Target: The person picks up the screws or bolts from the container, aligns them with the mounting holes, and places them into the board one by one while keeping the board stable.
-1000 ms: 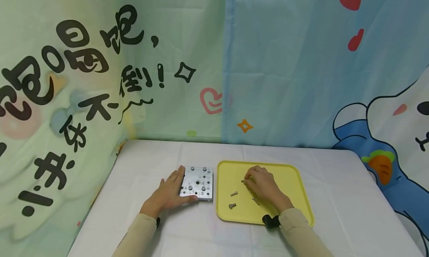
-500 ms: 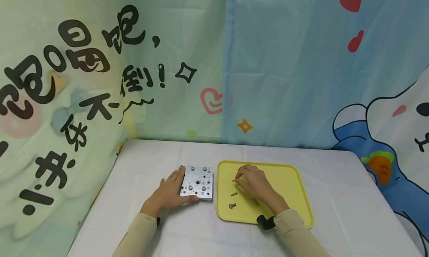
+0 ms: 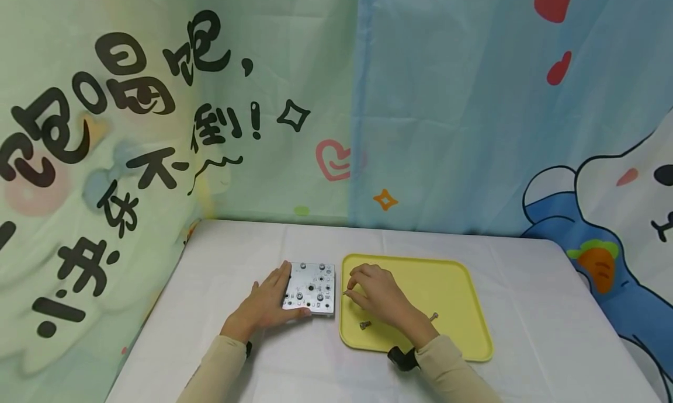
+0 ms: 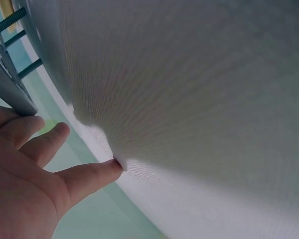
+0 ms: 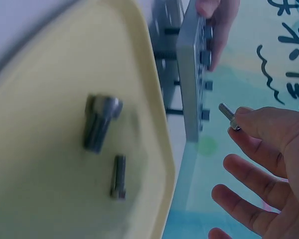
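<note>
A silver metal plate (image 3: 294,286) with holes and several screw heads on top lies left of the tray. My left hand (image 3: 265,304) holds it at its near left corner, fingers along the left side and thumb on the front edge. The right wrist view shows threaded shanks jutting beneath the plate (image 5: 189,79). Between right thumb and index finger I pinch a small screw (image 5: 228,114), threaded end pointing away. That right hand (image 3: 381,295) hovers over the tray's left rim, close to the plate. A thick bolt (image 5: 102,122) and a thinner screw (image 5: 118,177) lie beneath it.
The yellow tray (image 3: 457,286) stands on a white-covered table (image 3: 547,309). Another small screw (image 3: 433,316) lies in it beside my right forearm. Printed curtains (image 3: 447,122) rise behind the table and at its left.
My right hand has moved left across the tray with the pinched screw, to beside the plate. A screw right of the forearm has come into view. The left hand has kept its place.
</note>
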### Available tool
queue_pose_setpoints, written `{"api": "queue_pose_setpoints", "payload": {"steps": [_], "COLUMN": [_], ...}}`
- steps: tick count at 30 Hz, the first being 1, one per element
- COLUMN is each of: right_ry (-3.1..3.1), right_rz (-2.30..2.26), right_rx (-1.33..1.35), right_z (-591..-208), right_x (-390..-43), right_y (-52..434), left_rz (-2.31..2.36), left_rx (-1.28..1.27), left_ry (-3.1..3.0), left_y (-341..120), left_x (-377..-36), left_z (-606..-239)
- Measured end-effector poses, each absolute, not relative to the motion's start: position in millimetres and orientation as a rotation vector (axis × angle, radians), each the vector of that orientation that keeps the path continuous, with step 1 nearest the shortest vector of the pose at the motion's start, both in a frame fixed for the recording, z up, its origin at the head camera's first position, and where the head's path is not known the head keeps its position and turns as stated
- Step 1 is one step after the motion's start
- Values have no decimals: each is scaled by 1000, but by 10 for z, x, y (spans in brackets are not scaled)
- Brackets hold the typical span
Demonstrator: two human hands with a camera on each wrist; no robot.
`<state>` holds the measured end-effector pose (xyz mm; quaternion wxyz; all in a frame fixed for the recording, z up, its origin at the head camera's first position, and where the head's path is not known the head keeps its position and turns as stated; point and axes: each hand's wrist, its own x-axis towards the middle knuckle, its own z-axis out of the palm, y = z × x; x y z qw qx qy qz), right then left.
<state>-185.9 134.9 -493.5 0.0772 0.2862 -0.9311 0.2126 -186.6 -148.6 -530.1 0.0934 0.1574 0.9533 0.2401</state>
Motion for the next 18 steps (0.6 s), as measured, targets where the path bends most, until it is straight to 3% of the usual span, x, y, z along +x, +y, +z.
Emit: {"api": "queue_pose_setpoints", "payload": {"steps": [18], "right_ry": [-2802], "right_rz": [629], "right_rx": [989], "right_z": [-5009], "right_x": [-1776], "right_y": [1071], "left_rz": [731], "left_rx": [467], "left_ry": [2836], "left_y": [-1497], "left_x": [-1864], "left_z": [-5323]}}
